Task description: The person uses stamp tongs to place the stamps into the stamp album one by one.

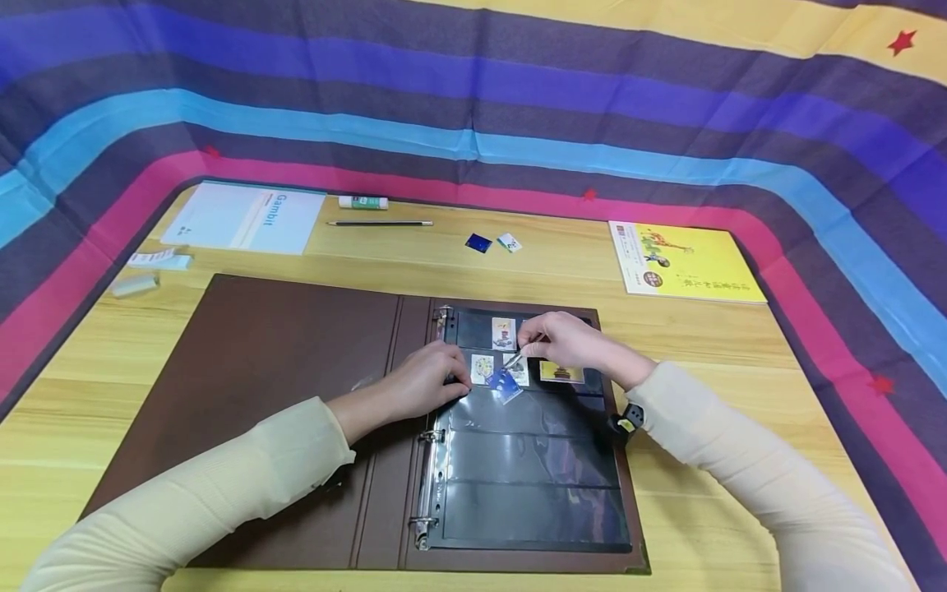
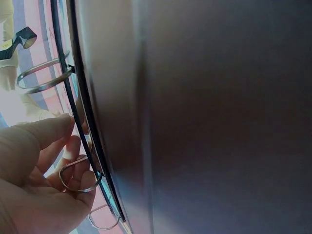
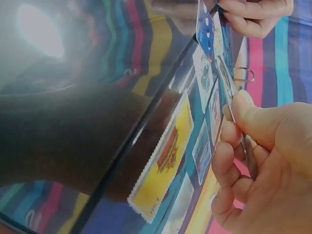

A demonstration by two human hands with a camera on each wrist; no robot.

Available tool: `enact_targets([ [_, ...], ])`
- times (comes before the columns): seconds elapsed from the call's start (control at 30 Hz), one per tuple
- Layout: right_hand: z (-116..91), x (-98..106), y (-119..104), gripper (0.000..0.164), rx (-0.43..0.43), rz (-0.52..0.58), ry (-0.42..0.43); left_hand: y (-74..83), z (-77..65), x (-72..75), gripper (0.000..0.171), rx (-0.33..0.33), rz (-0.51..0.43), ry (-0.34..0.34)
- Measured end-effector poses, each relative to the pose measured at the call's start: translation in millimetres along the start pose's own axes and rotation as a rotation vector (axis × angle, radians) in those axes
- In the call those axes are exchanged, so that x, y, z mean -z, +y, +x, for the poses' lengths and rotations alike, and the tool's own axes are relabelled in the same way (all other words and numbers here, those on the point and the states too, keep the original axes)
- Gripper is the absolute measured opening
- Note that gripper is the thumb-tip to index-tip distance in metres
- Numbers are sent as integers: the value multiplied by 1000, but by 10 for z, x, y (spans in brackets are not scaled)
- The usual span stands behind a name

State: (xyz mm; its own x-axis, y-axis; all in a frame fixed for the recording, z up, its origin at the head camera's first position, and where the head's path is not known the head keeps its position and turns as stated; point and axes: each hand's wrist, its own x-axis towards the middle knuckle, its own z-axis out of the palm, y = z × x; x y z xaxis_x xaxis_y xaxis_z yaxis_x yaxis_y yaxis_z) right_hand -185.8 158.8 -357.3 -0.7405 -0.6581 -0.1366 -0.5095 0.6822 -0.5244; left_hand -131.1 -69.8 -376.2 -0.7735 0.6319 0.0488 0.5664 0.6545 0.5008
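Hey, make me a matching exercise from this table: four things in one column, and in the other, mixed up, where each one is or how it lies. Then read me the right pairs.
Things:
1. Tweezers
2. Glue stick
3. Yellow book
4. Binder

Places and states:
A. Near the far right corner of the table
B. Held in the right hand
C. Lying open, with pocket pages showing
D. Just beyond the pencil

Right pairs: 1-B, 2-D, 3-A, 4-C.
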Motion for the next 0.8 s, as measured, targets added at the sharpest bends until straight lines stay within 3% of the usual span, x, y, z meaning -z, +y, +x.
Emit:
enact_targets([
  [0.43, 149, 78, -15, 9, 108, -9, -136, 2, 10, 6, 3, -16, -1, 8],
  [0.8, 185, 116, 26, 10, 129, 42, -185, 3, 11, 16, 3, -8, -2, 0],
])
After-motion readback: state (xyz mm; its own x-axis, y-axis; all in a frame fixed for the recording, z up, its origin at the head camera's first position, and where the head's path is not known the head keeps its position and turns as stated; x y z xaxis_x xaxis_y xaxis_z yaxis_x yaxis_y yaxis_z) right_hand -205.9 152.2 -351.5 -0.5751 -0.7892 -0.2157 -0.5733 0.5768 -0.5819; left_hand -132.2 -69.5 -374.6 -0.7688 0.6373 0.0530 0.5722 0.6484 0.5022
